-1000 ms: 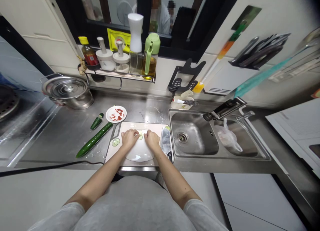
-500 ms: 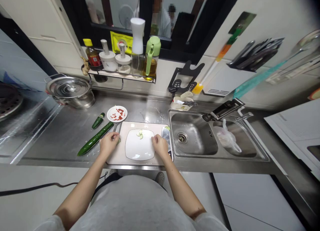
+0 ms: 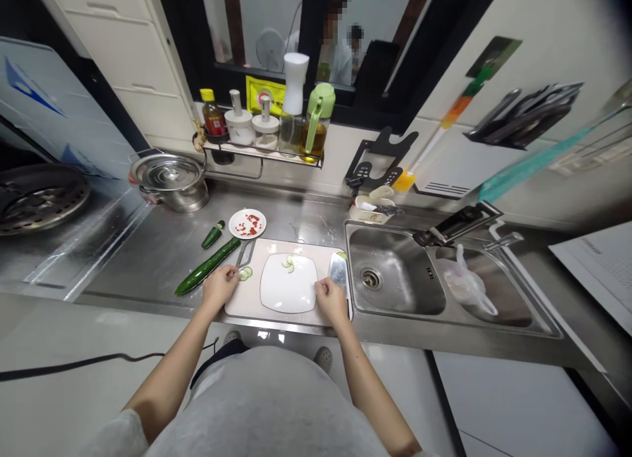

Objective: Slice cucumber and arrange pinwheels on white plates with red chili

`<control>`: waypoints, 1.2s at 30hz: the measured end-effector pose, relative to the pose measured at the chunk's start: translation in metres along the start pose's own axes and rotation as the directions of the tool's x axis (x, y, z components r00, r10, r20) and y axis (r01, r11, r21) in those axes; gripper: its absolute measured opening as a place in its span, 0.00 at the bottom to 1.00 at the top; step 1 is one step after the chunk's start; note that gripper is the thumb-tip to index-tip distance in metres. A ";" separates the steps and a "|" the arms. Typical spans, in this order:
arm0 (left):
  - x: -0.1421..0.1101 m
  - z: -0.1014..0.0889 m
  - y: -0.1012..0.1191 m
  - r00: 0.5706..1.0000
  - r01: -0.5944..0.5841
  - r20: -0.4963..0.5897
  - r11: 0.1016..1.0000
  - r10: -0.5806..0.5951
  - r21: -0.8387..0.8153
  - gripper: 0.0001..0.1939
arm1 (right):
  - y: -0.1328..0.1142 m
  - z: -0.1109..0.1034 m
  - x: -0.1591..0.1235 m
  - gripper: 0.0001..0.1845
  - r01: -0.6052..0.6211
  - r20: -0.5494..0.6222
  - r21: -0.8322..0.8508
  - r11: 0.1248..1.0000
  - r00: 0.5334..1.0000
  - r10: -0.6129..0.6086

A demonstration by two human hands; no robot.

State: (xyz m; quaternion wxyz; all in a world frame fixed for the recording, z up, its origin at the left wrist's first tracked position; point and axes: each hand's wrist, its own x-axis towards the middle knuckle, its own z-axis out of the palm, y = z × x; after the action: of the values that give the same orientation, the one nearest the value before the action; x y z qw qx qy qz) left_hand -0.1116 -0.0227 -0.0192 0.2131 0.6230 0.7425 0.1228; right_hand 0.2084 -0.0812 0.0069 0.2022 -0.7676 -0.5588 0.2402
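A white square plate point(image 3: 289, 295) lies on a pale cutting board point(image 3: 247, 304), with several thin cucumber slices point(image 3: 288, 264) fanned near its far edge. My right hand point(image 3: 332, 301) is closed in a pinch at the plate's right edge; what it holds, if anything, is hidden. Over the board's left edge, my left hand point(image 3: 220, 287) has its fingertips together next to loose cucumber slices point(image 3: 245, 273). Whether a slice is between those fingers I cannot make out. A knife point(image 3: 338, 272) rests on the board's right side, partly behind my right hand, with a green piece beyond it.
Left of the board lie a long cucumber point(image 3: 207, 267) and a shorter cut cucumber piece point(image 3: 212, 236). A small plate of red bits point(image 3: 247, 224) stands behind. The double sink point(image 3: 390, 266) is at right, a lidded steel pot point(image 3: 180, 180) at back left, and a seasoning shelf point(image 3: 266, 155) above.
The whole view has shifted, so the counter sits further right in the picture. My left hand has drawn slightly away from the loose slices, which show more fully. My right hand stays by the plate's edge.
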 end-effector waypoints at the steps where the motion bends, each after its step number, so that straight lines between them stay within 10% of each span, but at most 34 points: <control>1: -0.001 0.001 0.001 1.000 -0.003 0.011 1.000 0.003 0.017 0.15 | 0.001 0.000 -0.001 0.15 -0.003 0.001 0.006 1.000 1.000 0.003; 15: -0.002 0.011 0.007 0.998 0.057 -0.010 0.995 -0.056 0.083 0.16 | 0.012 0.004 -0.013 0.16 0.012 0.012 0.032 0.999 1.000 -0.012; 25: 0.000 0.018 0.001 0.997 0.050 -0.050 0.982 -0.060 -0.181 0.12 | 0.011 0.008 -0.017 0.16 0.024 0.032 0.033 0.999 0.999 -0.025; 36: -0.014 -0.012 0.049 0.975 0.117 0.206 0.614 0.077 -0.781 0.17 | -0.040 -0.005 -0.011 0.14 0.149 0.034 0.180 0.972 0.987 -0.158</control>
State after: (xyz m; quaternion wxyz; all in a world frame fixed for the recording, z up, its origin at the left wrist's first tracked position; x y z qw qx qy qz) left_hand -0.0721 -0.0262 0.0157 0.5470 0.4672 0.5913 0.3647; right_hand 0.1780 -0.0802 0.0362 0.2742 -0.6951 -0.5975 0.2910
